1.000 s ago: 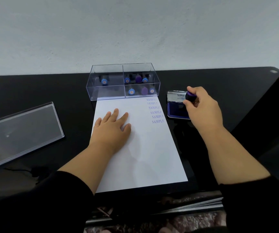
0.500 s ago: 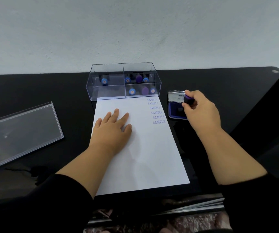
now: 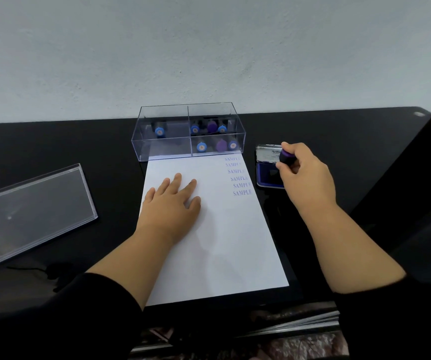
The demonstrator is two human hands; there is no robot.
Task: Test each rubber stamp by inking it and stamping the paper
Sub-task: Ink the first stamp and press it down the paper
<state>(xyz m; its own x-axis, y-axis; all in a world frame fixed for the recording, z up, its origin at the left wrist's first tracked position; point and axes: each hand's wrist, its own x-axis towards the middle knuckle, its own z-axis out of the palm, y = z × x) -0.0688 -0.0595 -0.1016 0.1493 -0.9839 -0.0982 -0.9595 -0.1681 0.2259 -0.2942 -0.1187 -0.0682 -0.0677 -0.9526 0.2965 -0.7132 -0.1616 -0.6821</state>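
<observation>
A white sheet of paper (image 3: pixel 224 245) lies on the black table, with several blue SAMPLE prints (image 3: pixel 240 178) down its upper right edge. My left hand (image 3: pixel 170 203) rests flat on the paper, fingers straight. My right hand (image 3: pixel 305 175) grips a stamp with a purple-topped black handle (image 3: pixel 285 155) over the open blue ink pad (image 3: pixel 267 175) just right of the paper. The stamp's face is hidden by my fingers. A clear divided box (image 3: pixel 162 149) behind the paper holds several blue and purple stamps (image 3: pixel 201 146).
The clear box lid (image 3: pixel 27 211) lies at the left on the black table (image 3: pixel 79 141). A thin black cable (image 3: pixel 40 271) runs near the front left. A grey wall stands behind the table. A dark object (image 3: pixel 422 190) leans along the right edge.
My right hand with the stamp dipped down toward the ink pad and has come up slightly again. My left hand stays flat on the paper.
</observation>
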